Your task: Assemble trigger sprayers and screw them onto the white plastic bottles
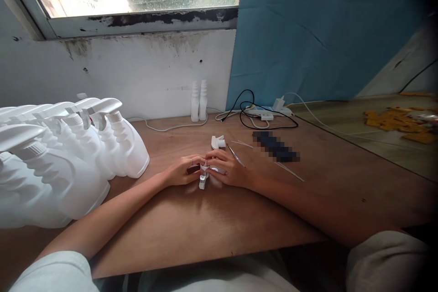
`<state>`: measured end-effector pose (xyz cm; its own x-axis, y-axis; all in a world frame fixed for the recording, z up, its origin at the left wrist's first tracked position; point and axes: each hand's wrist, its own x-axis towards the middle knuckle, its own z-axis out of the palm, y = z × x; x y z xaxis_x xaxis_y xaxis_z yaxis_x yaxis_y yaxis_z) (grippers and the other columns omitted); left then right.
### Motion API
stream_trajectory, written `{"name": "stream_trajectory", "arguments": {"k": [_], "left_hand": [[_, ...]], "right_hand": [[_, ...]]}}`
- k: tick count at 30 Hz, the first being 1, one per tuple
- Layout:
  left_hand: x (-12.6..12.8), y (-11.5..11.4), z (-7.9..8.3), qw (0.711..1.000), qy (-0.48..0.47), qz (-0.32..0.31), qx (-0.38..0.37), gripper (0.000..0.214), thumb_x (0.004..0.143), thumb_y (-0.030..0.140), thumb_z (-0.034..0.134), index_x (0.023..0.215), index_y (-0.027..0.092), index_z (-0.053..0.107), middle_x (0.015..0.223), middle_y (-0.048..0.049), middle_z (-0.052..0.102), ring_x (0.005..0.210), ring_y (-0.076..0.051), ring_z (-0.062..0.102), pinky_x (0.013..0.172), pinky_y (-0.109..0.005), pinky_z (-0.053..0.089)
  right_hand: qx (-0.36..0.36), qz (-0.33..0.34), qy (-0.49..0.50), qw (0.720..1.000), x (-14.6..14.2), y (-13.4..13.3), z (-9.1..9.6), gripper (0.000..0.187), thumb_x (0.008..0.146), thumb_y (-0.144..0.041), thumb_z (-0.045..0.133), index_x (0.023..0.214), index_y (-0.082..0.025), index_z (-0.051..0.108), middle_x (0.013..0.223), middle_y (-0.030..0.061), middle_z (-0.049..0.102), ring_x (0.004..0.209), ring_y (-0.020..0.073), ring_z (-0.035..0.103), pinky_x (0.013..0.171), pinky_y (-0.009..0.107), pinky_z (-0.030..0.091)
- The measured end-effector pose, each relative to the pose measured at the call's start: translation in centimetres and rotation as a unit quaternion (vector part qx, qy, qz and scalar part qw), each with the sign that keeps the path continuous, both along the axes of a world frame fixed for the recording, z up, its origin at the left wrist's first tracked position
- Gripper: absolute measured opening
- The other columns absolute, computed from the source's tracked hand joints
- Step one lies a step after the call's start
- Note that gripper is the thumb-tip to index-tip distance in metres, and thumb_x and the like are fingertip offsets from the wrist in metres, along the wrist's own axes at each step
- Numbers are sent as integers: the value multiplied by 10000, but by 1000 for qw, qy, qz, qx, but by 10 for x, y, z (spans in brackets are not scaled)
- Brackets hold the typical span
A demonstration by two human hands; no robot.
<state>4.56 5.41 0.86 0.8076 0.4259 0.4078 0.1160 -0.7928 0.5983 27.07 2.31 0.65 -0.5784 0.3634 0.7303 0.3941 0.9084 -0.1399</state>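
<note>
Both of my hands meet at the middle of the wooden table [191,228]. My left hand [183,171] and my right hand [227,169] are closed together on a small white spray trigger head [204,177], whose lower end sticks out below the fingers. A ring shows on my left hand. A second white trigger head [218,142] lies loose on the table just beyond my right hand. A thin clear dip tube [235,155] lies slanted beside my right hand.
Several white spray bottles with triggers [78,155] lie stacked at the left. Two small white bottles [199,100] stand against the wall. A power strip with cables [263,112] sits at the back. A blurred dark object [275,146] and more thin tubes lie to the right.
</note>
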Motion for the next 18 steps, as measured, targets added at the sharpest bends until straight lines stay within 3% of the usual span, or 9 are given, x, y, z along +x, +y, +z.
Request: {"name": "stream_trajectory", "arguments": {"k": [8, 12, 16, 18], "left_hand": [[0, 2, -5, 1000, -7, 20, 17, 245, 914, 318, 540, 1097, 174, 616, 1063, -100, 669, 959, -181, 643, 870, -283, 497], [-1, 1, -7, 999, -7, 19, 28, 249, 904, 301, 545, 1120, 185, 590, 1109, -96, 667, 1001, -183, 642, 907, -287, 491], [-2, 0, -7, 999, 13, 49, 16, 339, 873, 333, 582, 1176, 189, 532, 1081, -88, 675, 958, -182, 653, 895, -295, 506], [-2, 0, -5, 999, 9, 37, 15, 365, 866, 329, 591, 1192, 184, 514, 1113, -99, 661, 991, -189, 646, 921, -303, 500]], "right_hand": [[-50, 34, 2, 998, 0, 0, -2, 171, 961, -202, 500, 1058, -177, 640, 1016, 109, 612, 942, 182, 580, 818, 336, 527], [-69, 37, -31, 996, 8, -1, 11, 183, 960, -227, 498, 1052, -183, 650, 1091, 114, 628, 1022, 190, 593, 904, 348, 510], [-132, -45, -67, 988, 35, 7, 28, 303, 979, -224, 429, 1236, -215, 590, 1110, 81, 666, 1005, 173, 631, 882, 309, 511], [-132, -70, -109, 983, 51, 18, 34, 300, 965, -196, 416, 1173, -200, 633, 1085, 85, 681, 988, 187, 639, 864, 313, 503]]}}
